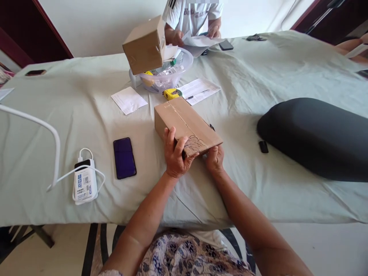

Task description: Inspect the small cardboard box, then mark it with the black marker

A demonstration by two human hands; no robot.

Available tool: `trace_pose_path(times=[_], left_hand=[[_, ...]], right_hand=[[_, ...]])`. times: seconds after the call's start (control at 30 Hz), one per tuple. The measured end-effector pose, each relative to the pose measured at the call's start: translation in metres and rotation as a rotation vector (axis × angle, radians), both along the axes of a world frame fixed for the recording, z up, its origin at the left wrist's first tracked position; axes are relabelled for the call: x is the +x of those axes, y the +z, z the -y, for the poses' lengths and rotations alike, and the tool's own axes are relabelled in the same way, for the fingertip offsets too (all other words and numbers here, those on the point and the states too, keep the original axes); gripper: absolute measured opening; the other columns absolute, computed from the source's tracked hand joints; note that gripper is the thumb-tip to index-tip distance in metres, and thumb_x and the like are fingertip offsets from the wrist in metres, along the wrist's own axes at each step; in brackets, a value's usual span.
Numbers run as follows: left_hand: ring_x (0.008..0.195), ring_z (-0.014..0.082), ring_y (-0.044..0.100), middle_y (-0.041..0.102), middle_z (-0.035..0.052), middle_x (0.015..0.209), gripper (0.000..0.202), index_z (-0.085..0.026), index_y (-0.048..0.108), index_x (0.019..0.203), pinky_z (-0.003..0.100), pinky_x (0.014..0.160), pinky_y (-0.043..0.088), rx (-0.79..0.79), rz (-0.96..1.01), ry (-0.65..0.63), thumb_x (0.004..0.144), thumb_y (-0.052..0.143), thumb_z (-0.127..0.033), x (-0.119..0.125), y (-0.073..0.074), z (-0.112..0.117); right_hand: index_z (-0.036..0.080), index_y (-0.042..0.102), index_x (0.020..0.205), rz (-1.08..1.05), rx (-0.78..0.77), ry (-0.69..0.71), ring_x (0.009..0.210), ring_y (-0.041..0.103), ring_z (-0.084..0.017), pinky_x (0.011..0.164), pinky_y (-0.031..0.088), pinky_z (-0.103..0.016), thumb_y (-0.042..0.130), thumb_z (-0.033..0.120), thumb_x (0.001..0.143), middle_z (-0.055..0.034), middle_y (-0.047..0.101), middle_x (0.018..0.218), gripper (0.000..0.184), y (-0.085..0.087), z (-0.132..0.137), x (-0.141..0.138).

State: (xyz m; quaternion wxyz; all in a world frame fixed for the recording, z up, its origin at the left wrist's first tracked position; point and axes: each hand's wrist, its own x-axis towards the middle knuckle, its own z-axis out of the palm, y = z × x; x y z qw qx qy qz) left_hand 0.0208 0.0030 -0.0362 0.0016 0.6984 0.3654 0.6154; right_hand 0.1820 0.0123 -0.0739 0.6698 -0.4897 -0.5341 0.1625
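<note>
A brown cardboard box lies on the cloth-covered table right in front of me, taped along its top, with dark scribbled lines at its near end. My left hand grips the near left corner, fingers bent over the side and top, thumb at the near edge. At the near right corner, my right hand holds the box from below and in front; part of its fingers is hidden under the cardboard. Just beyond the box are a yellow tape measure and a printed sheet with a pen on it.
A second cardboard box rests tilted on a clear plastic basin of packaging. To the left lie a phone, a white power bank with cable and a paper. A black seat-shaped cushion is at right. Across, a person holds papers.
</note>
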Motion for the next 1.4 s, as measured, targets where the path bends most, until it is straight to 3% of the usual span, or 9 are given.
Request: trace_pose_path(times=[0.27, 0.5, 0.73, 0.8, 0.9, 0.97, 1.13, 1.27, 1.4], left_hand=[[0.165, 0.036, 0.014, 0.028, 0.0276, 0.167, 0.053, -0.019, 0.045, 0.139, 0.063, 0.131, 0.027, 0.034, -0.006, 0.025, 0.104, 0.044, -0.059, 0.0, 0.0, -0.005], [0.164, 0.0311, 0.02, 0.034, 0.0262, 0.164, 0.056, -0.02, 0.047, 0.136, 0.056, 0.13, 0.029, 0.026, -0.015, 0.103, 0.104, 0.038, -0.065, -0.009, -0.001, -0.008], [0.155, 0.0305, 0.04, 0.039, 0.0267, 0.161, 0.057, -0.019, 0.047, 0.133, 0.047, 0.126, 0.036, 0.008, 0.126, 0.162, 0.103, 0.036, -0.066, -0.039, -0.002, -0.003], [0.153, 0.0295, 0.043, 0.041, 0.0252, 0.16, 0.057, -0.019, 0.047, 0.134, 0.045, 0.124, 0.039, -0.019, 0.222, 0.172, 0.103, 0.038, -0.066, -0.045, -0.001, -0.004], [0.15, 0.028, 0.047, 0.046, 0.0224, 0.158, 0.057, -0.02, 0.05, 0.133, 0.041, 0.124, 0.04, -0.082, 0.349, 0.139, 0.101, 0.044, -0.066, -0.045, 0.003, -0.005], [0.146, 0.0279, 0.051, 0.05, 0.0214, 0.155, 0.058, -0.019, 0.053, 0.13, 0.041, 0.124, 0.04, -0.102, 0.407, 0.121, 0.1, 0.045, -0.069, -0.044, 0.005, -0.005], [0.131, 0.0279, 0.063, 0.066, 0.0188, 0.135, 0.057, -0.018, 0.062, 0.116, 0.042, 0.116, 0.047, -0.165, 0.425, 0.087, 0.1, 0.043, -0.07, -0.047, 0.01, -0.003], [0.109, 0.0268, 0.071, 0.074, 0.0153, 0.11, 0.066, -0.018, 0.063, 0.089, 0.039, 0.099, 0.055, -0.229, 0.369, 0.154, 0.097, 0.037, -0.078, -0.052, 0.014, 0.002], [0.092, 0.0231, 0.07, 0.073, 0.0108, 0.099, 0.075, -0.019, 0.065, 0.1, 0.033, 0.082, 0.055, -0.323, 0.393, 0.133, 0.09, 0.037, -0.088, -0.051, 0.018, 0.007]], right_hand=[[0.021, 0.073, 0.093, 0.028, 0.007, 0.013, 0.086, 0.07, -0.026, 0.084, 0.059, -0.039, 0.043, 0.08, 0.096, -0.0076, 0.072, 0.09, 0.066, 0.006, -0.001, -0.006], [0.022, 0.073, 0.108, 0.003, -0.011, 0.095, 0.102, 0.07, -0.029, 0.097, 0.057, -0.045, 0.043, 0.08, 0.096, -0.0094, 0.074, 0.104, 0.066, 0.01, -0.005, -0.014], [0.023, 0.067, 0.135, 0.187, -0.022, 0.247, 0.127, 0.063, -0.031, 0.111, 0.051, -0.053, 0.04, 0.082, 0.096, -0.0141, 0.068, 0.133, 0.075, 0.017, -0.002, -0.023], [0.023, 0.064, 0.139, 0.17, -0.06, 0.254, 0.124, 0.064, -0.029, 0.107, 0.055, -0.049, 0.044, 0.08, 0.097, -0.0142, 0.067, 0.137, 0.073, 0.021, -0.002, -0.025], [0.022, 0.061, 0.143, 0.088, -0.127, 0.275, 0.098, 0.071, -0.023, 0.084, 0.063, -0.039, 0.047, 0.074, 0.099, -0.0134, 0.07, 0.133, 0.069, 0.029, 0.0, -0.024], [0.022, 0.062, 0.14, 0.056, -0.089, 0.265, 0.094, 0.072, -0.022, 0.076, 0.062, -0.034, 0.052, 0.07, 0.099, -0.0128, 0.07, 0.131, 0.064, 0.034, 0.004, -0.021], [0.024, 0.066, 0.13, 0.024, 0.081, 0.172, 0.114, 0.068, -0.027, 0.083, 0.061, -0.036, 0.057, 0.065, 0.098, -0.0123, 0.07, 0.127, 0.054, 0.039, 0.013, -0.016], [0.023, 0.066, 0.127, 0.028, 0.106, 0.128, 0.101, 0.066, -0.025, 0.082, 0.059, -0.038, 0.061, 0.068, 0.093, -0.01, 0.067, 0.11, 0.056, 0.036, 0.015, -0.016], [0.024, 0.066, 0.128, 0.086, 0.081, 0.154, 0.08, 0.058, -0.019, 0.071, 0.054, -0.034, 0.063, 0.065, 0.094, -0.0046, 0.06, 0.094, 0.054, 0.038, 0.018, -0.017]])
